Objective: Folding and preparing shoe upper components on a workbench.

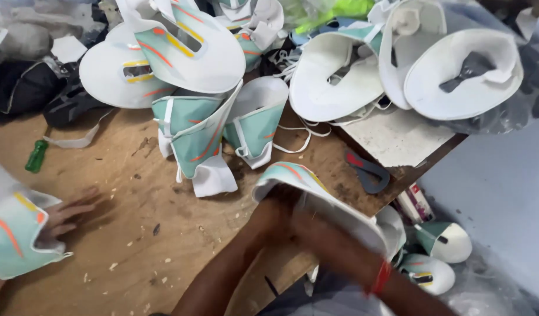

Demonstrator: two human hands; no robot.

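While both hands (287, 219) meet at the table (164, 234) edge, a mint-and-white shoe upper (316, 196) is being shaped; finger closure cannot be told through blur. A steadier two-handed hold is likely needed next.

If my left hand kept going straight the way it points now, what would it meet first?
The curved teal-and-white shoe upper, which the left hand seems to be touching; blur hides the grip.

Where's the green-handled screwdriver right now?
In the head view, the green-handled screwdriver lies at the far left of the wooden table, beside a loose white strap.
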